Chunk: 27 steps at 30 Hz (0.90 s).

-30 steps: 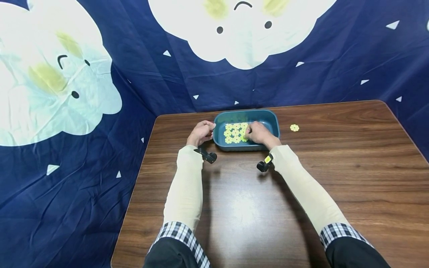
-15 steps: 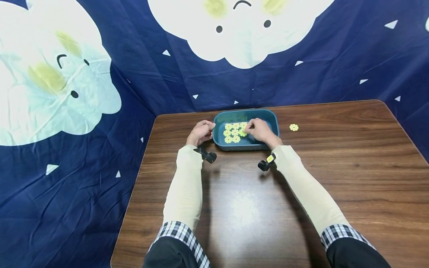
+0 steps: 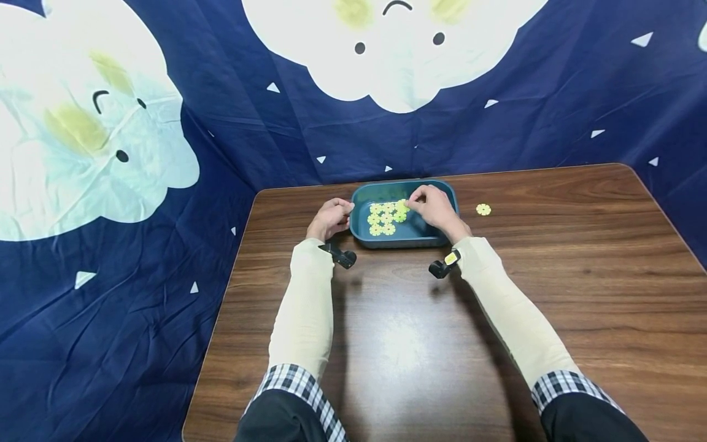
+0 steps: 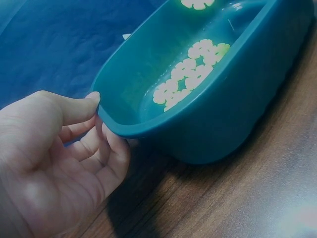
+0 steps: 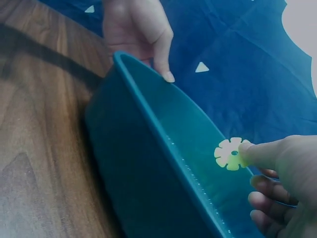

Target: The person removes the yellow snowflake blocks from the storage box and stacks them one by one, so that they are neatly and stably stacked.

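Observation:
A teal plastic basin [image 3: 397, 244] stands at the far side of the table. My left hand [image 3: 330, 218] holds its left rim, thumb [image 4: 81, 108] on top and the other fingers curled beneath the edge. Inside, on the basin floor, several yellow flower-shaped discs [image 3: 386, 218] lie flat in rows. Over the basin, my right hand [image 3: 439, 209] pinches one yellow flower-shaped disc [image 5: 227, 154] between thumb and fingers. In the right wrist view this disc is raised above the floor and has a small hole in its middle.
Another yellow flower-shaped disc [image 3: 483, 210] lies on the brown wooden table [image 3: 552, 258], right of the basin. A dark blue curtain [image 3: 353, 141] with white cloud shapes hangs behind and to the left of the table.
My right hand has lifted a disc from the near right of the rows and moved up and slightly right with it. The left hand has stayed at the rim.

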{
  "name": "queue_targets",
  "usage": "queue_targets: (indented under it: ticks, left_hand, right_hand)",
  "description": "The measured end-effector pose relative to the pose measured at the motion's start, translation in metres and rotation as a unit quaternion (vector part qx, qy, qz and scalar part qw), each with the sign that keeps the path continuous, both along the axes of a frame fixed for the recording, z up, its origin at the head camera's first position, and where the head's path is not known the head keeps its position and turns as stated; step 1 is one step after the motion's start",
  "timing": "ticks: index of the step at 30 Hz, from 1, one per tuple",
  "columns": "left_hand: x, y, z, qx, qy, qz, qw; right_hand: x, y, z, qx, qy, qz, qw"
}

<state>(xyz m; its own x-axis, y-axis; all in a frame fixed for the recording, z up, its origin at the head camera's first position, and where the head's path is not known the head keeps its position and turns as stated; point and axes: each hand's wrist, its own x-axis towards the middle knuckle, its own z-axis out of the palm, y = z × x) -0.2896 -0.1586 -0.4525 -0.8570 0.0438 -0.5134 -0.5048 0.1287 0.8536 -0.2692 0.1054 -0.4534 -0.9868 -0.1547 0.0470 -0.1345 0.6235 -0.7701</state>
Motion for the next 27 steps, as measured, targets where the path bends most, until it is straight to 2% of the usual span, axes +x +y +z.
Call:
queue_targets:
  ticks: [15,27]
  left_hand:
    - [0.000,0.000,0.002,-0.005,-0.001,-0.001,1.0000]
    - [0.001,0.001,0.003,0.003,0.000,0.006,1.0000]
  right_hand:
    - [0.001,0.024,0.011,-0.053,0.018,-0.067,0.996]
    - [0.002,0.045,0.007,-0.063,0.047,-0.120,0.990]
